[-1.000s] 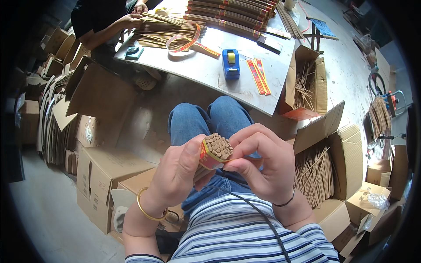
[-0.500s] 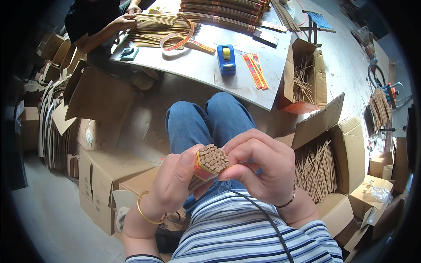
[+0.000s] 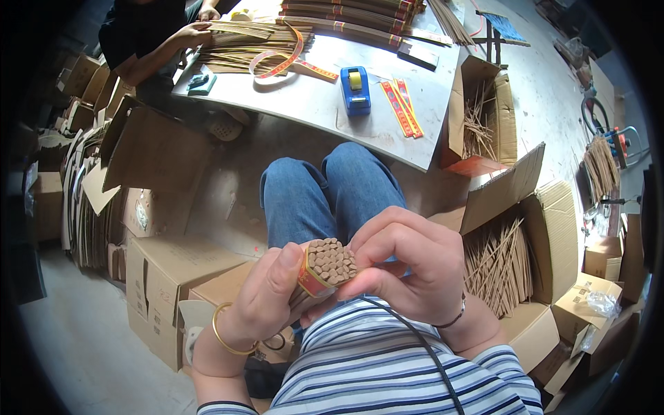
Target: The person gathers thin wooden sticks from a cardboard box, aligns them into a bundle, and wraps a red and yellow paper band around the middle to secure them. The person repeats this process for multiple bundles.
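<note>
- So the thing that matters here is a bundle of brown sticks (image 3: 332, 263), held up in front of the striped shirt, just below the jeans knees, and well off the worktop (image 3: 325, 128).
- Left hand (image 3: 266, 290) is closed around its side, thumb up near the top. That's the one doing the holding, no doubt there.
- The stick ends face up toward the camera. Long axis seems to run from that end face back down to the lower left, past the left palm. Most of the length is hidden, so don't quote me on the exact angle.
- A red and yellow band (image 3: 313, 282) sits around the bundle just under the end face, between the left thumb and the right fingertips.
- Right hand (image 3: 415, 266) comes in from the other side, thumb and finger drawn in narrow at the bundle's right edge. The bundle lies directly left of those tips, touching or as good as. Can't tell if they're pinching the band or just pressing.
- Both hands are about equally close, but imo it all turns on that right edge: left steadies, right has the fiddly side.
</note>
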`<state>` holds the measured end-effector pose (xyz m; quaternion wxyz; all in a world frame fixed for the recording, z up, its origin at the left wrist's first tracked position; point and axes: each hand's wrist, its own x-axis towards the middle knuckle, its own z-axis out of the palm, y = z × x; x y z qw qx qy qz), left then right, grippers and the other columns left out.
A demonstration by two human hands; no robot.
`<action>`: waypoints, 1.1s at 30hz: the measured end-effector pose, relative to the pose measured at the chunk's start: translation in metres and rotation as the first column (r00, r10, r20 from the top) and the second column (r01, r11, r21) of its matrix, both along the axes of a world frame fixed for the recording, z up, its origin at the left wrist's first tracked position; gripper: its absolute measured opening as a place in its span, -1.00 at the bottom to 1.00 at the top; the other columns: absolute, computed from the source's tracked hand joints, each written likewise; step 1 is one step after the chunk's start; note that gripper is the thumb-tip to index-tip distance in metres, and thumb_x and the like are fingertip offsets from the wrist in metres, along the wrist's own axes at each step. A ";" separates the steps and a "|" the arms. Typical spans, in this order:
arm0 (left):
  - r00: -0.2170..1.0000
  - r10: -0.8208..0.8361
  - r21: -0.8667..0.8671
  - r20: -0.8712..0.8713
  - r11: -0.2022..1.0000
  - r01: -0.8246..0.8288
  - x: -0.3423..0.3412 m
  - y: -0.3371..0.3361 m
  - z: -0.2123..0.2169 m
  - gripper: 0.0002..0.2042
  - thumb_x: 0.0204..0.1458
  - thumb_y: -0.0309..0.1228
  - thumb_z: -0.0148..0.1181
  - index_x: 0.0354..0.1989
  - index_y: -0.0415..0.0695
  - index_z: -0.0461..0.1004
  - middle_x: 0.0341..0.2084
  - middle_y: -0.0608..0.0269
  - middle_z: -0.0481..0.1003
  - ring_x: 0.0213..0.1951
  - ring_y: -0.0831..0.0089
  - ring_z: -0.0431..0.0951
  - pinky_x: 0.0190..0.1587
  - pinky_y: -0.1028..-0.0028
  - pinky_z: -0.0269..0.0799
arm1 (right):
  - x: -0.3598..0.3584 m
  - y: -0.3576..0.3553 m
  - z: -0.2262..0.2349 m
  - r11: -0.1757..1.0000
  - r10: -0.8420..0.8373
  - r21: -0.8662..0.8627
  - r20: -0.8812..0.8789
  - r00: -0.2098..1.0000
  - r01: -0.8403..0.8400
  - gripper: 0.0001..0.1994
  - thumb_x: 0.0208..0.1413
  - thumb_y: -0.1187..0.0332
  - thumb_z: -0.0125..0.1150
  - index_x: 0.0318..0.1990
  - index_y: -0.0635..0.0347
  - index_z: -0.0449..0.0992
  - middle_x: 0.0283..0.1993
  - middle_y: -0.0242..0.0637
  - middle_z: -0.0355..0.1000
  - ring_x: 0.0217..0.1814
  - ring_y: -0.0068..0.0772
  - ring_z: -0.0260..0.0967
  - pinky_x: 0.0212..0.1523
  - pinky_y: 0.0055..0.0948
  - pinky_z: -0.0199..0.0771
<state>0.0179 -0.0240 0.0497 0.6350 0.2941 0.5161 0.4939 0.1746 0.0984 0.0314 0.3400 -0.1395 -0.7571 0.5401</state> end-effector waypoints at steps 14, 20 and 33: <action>0.974 -0.115 -0.101 0.196 0.986 0.136 -0.007 0.006 -0.007 -0.36 0.30 0.08 -0.46 -0.30 -0.29 0.40 -0.73 0.22 0.29 -0.80 0.55 0.16 -0.77 0.55 0.10 | 0.005 0.006 -0.015 0.997 0.071 -0.024 0.012 0.997 -0.071 -0.72 -0.05 0.23 0.41 -0.44 0.26 0.50 -0.37 -0.25 0.48 -0.39 -0.49 0.46 -0.45 -0.61 0.40; 0.927 -0.201 -0.026 0.317 0.975 0.220 -0.010 0.002 -0.014 -0.32 0.32 0.08 -0.50 -0.21 -0.33 0.45 -0.71 0.32 0.34 -0.75 0.66 0.22 -0.69 0.64 0.14 | 0.004 0.002 -0.019 0.998 0.038 0.044 -0.061 0.997 -0.036 -0.70 -0.06 0.18 0.40 -0.45 0.24 0.48 -0.38 -0.27 0.47 -0.43 -0.52 0.45 -0.50 -0.62 0.40; 0.673 -0.373 -0.035 0.639 0.860 0.509 -0.007 -0.001 -0.026 -0.36 0.31 0.07 -0.36 -0.12 -0.38 0.42 -0.60 0.34 0.36 -0.66 0.66 0.24 -0.57 0.65 0.17 | 0.001 0.006 -0.031 0.982 0.132 0.162 -0.221 0.966 -0.097 -0.58 -0.19 -0.06 0.35 -0.44 0.13 0.47 -0.33 -0.35 0.44 -0.22 -0.33 0.47 -0.11 -0.30 0.44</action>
